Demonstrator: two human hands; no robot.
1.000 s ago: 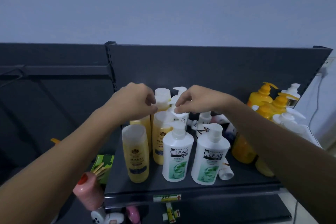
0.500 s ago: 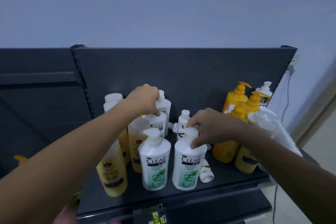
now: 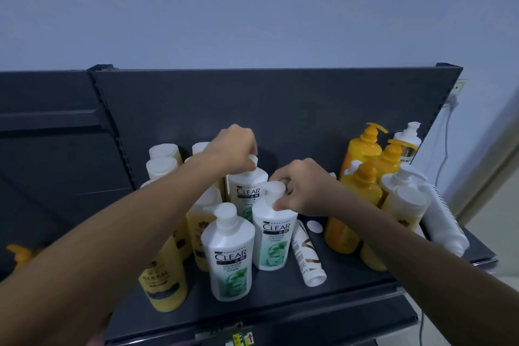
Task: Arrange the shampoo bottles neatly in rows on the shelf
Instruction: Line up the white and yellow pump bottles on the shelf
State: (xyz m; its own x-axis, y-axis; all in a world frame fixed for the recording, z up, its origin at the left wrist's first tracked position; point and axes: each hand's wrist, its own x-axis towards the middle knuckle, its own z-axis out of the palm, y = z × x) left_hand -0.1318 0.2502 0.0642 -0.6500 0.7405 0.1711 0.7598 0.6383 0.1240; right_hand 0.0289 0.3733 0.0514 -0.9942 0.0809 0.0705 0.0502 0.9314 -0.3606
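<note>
I look down on a dark grey shelf with a matching back panel under a pale blue wall. At nine o'clock stand the pale yellow bottles in a loose column. My left hand has its fingers pinched together on the pump of the rear CLEAR bottle near the centre. At six o'clock the front CLEAR bottle stands free. My right hand pinches the cap of the middle CLEAR bottle, just beside it. A white tube lies flat at five o'clock. At three o'clock the orange pump bottles crowd together, with a white bottle tilted at the shelf's end, near a wall cable.
</note>
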